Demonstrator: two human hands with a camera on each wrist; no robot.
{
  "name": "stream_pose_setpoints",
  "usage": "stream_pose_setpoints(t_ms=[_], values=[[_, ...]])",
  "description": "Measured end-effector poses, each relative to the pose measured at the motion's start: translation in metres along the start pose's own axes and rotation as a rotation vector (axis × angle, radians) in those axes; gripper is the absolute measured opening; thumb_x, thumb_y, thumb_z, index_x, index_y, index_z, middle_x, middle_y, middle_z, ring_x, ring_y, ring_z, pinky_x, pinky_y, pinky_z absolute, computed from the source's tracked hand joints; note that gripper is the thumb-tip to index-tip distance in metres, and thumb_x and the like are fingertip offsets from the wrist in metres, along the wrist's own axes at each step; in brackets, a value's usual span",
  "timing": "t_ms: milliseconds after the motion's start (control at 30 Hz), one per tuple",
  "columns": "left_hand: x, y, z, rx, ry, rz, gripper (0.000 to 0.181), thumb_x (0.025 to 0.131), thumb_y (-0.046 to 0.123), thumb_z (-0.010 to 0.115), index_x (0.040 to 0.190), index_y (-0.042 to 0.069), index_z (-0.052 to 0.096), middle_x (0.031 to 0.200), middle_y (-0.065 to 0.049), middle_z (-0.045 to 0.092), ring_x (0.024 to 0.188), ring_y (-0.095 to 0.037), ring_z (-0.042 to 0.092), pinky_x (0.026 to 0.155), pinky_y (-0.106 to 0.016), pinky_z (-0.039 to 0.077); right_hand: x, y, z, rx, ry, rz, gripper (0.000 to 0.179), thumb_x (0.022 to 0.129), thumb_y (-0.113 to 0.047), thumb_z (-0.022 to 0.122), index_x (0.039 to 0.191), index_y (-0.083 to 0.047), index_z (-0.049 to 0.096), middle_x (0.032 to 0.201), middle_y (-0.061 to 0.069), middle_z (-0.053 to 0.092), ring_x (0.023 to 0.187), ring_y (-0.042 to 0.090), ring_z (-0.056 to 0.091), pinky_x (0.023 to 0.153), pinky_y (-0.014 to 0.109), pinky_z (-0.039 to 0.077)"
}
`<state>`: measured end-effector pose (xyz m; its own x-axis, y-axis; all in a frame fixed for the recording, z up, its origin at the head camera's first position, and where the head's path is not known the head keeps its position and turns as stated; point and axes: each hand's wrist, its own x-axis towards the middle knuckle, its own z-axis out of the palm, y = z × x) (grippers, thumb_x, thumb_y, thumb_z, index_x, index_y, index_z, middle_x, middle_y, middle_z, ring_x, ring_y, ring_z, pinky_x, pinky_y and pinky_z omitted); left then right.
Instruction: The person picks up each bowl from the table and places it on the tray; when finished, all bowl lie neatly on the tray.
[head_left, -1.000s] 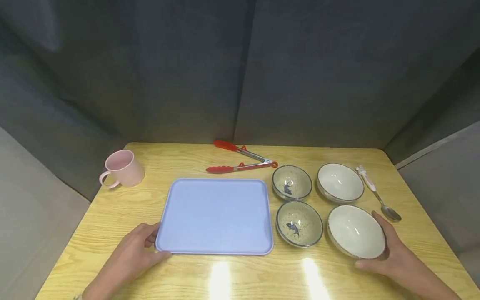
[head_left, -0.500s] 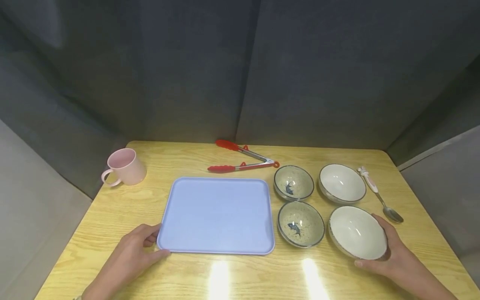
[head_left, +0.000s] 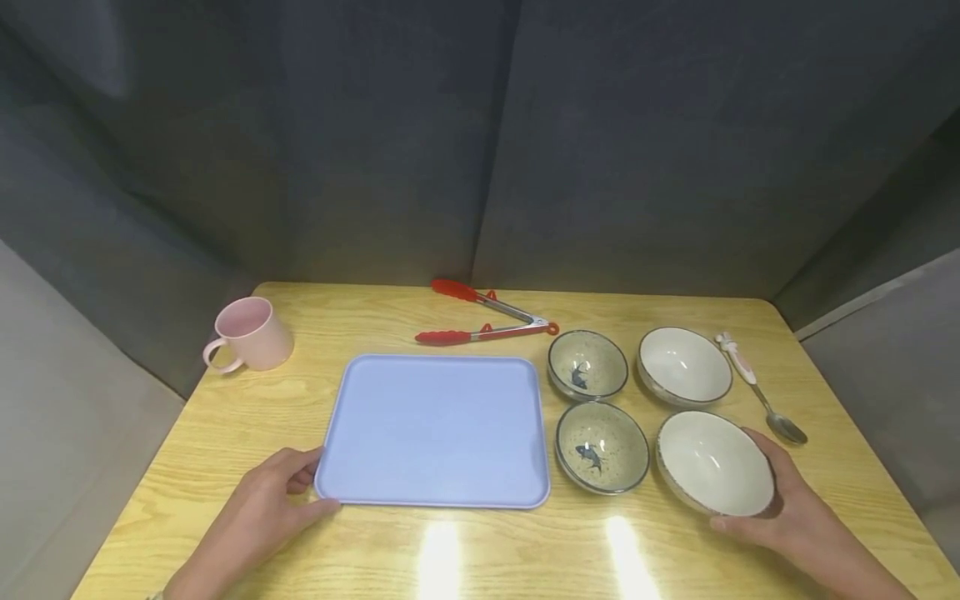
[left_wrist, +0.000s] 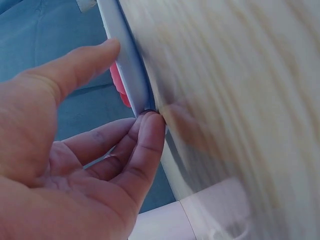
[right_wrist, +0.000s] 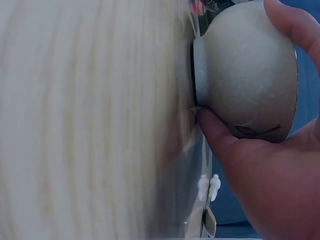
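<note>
A flat blue tray (head_left: 431,433) lies on the table in the head view. My left hand (head_left: 262,508) holds its near left corner, fingers along the left side and thumb at the front edge. The left wrist view has the thumb (left_wrist: 75,65) against the tray's edge (left_wrist: 127,60) and curled fingertips at the corner. At the right, my right hand (head_left: 787,508) grips a white bowl (head_left: 712,462) with a dark rim, fingers on its far right side and thumb in front. In the right wrist view, the bowl's foot (right_wrist: 201,70) sits close at the tabletop.
Two speckled bowls with fish drawings, a nearer one (head_left: 603,446) and a farther one (head_left: 588,362), stand right of the tray. Another white bowl (head_left: 682,367) and a spoon (head_left: 761,396) are farther right. Red-tipped tongs (head_left: 498,321) lie behind the tray; a pink mug (head_left: 255,337) stands back left.
</note>
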<state>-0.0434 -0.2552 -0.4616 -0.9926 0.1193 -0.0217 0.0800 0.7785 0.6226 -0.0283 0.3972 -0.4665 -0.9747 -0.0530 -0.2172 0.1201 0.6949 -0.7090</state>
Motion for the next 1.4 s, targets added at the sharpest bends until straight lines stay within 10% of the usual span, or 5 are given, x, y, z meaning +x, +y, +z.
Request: stream_pose_setpoints(t_ms=[933,1300,1400], values=[[-0.003,-0.001,0.003,0.013,0.016,-0.001,0.066,0.083,0.02,0.102,0.139,-0.001,0.075,0.107,0.004,0.076,0.099,-0.013,0.075,0.087,-0.028,0.072,0.028,-0.06,-0.016,0.054,0.042,-0.155,0.13,0.083,-0.005,0.097,0.179,-0.013,0.009,0.167,0.035,0.031,0.113,-0.02,0.047,0.082,0.012,0.057],[-0.002,-0.001,0.003,0.017,0.018,-0.003,0.065,0.082,0.019,0.102,0.139,-0.001,0.075,0.106,0.004,0.076,0.098,-0.012,0.074,0.088,-0.028,0.071,0.05,-0.111,-0.003,0.138,-0.045,-0.234,0.129,0.082,-0.006,0.098,0.178,-0.019,0.014,0.17,0.034,0.032,0.139,0.055,0.056,0.086,0.017,0.061],[-0.002,-0.001,0.002,0.019,0.016,0.005,0.065,0.083,0.02,0.101,0.139,-0.001,0.075,0.107,0.004,0.076,0.099,-0.012,0.075,0.088,-0.029,0.071,0.053,-0.121,0.003,0.204,-0.084,-0.257,0.128,0.083,-0.004,0.096,0.179,-0.02,0.013,0.171,0.031,0.03,0.14,0.051,0.056,0.089,0.019,0.063]])
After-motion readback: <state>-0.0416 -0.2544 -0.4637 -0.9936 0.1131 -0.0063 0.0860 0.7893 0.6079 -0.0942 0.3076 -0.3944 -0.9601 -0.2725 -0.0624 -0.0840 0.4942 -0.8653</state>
